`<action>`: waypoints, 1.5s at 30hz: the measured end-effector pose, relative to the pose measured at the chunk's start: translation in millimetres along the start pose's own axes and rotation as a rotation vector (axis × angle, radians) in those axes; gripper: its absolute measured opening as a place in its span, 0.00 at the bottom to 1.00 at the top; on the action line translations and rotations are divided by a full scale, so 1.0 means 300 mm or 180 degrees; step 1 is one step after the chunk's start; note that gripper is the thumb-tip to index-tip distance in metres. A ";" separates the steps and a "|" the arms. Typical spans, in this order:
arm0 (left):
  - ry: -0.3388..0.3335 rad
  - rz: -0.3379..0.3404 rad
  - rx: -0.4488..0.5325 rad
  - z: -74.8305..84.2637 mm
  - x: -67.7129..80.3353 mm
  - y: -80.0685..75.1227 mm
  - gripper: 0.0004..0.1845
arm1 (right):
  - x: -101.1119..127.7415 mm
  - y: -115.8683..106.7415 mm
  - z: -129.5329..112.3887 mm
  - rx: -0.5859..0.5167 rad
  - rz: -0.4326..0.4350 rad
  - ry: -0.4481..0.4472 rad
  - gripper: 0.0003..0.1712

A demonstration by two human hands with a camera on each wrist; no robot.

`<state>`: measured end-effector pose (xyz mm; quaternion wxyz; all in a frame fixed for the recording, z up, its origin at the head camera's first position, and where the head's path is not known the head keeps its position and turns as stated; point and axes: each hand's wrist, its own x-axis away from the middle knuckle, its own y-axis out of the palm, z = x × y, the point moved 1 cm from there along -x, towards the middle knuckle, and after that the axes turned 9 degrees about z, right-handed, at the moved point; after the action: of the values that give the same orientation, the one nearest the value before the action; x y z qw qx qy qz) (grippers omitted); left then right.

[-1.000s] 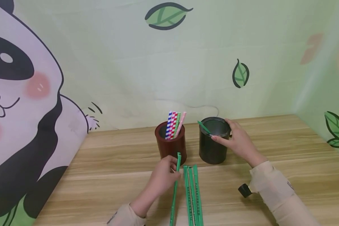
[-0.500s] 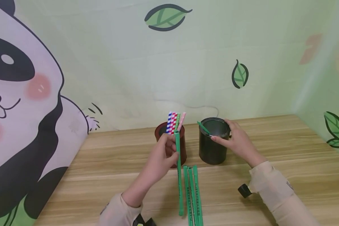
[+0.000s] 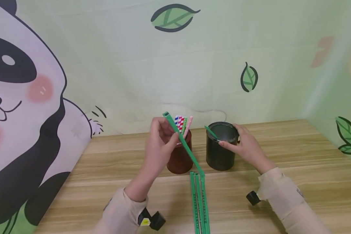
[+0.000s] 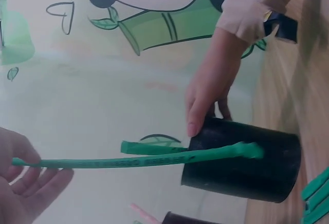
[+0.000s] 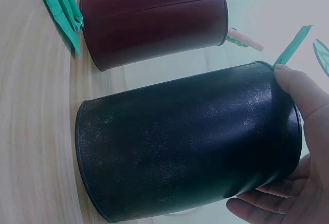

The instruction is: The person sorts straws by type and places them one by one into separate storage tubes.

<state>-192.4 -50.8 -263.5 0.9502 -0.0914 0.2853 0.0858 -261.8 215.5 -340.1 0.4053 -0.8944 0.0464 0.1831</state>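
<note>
Wooden bench (image 3: 280, 152) under panda wall. Left hand (image 3: 159, 144) pinches green straw (image 3: 183, 146), raised, long axis slanting down-right toward black can (image 3: 220, 152). Right hand (image 3: 247, 146) grips can rim, nearer it.

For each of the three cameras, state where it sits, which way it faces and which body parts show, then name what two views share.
Head: above, facing forward and down at the table; left hand pinches a green straw, right hand grips the black cup; both sleeves show.
Left wrist: at that hand, facing along the green straw toward the black cup; both hands show.
Right wrist: low beside the black cup, facing the brown cup; right fingers show.
Shared: all three show the black cup.
</note>
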 end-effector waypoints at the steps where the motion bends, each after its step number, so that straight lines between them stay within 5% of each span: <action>1: 0.0025 0.0095 0.0032 0.003 -0.007 -0.005 0.14 | 0.000 0.001 0.000 0.0001 0.0001 -0.0005 0.55; 10: 0.0062 0.0948 0.0502 0.005 -0.044 -0.026 0.13 | 0.001 0.003 -0.001 -0.0006 -0.0019 0.0012 0.55; 15: 0.0098 0.1141 0.0654 -0.012 -0.049 -0.008 0.14 | 0.001 0.002 -0.001 0.0009 -0.0012 0.0020 0.55; 21: 0.0094 0.1022 0.0663 -0.039 -0.047 0.047 0.13 | 0.003 0.000 0.006 0.0046 -0.0002 0.0018 0.55; 29: 0.0462 0.0848 0.0372 -0.069 -0.051 0.117 0.12 | 0.002 0.001 0.004 0.0037 0.0002 0.0002 0.55; 38: 0.0999 0.0673 -0.0331 -0.100 -0.061 0.180 0.09 | 0.002 0.002 0.005 0.0015 0.0003 0.0015 0.55; 45: 0.1265 0.0335 -0.0799 -0.123 -0.068 0.232 0.11 | 0.001 0.003 0.004 0.0020 0.0011 -0.0009 0.55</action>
<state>-243.5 6.1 -291.1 0.8508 -0.2089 0.4582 0.1504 -262.2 216.0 -341.6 0.4079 -0.8928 0.0480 0.1849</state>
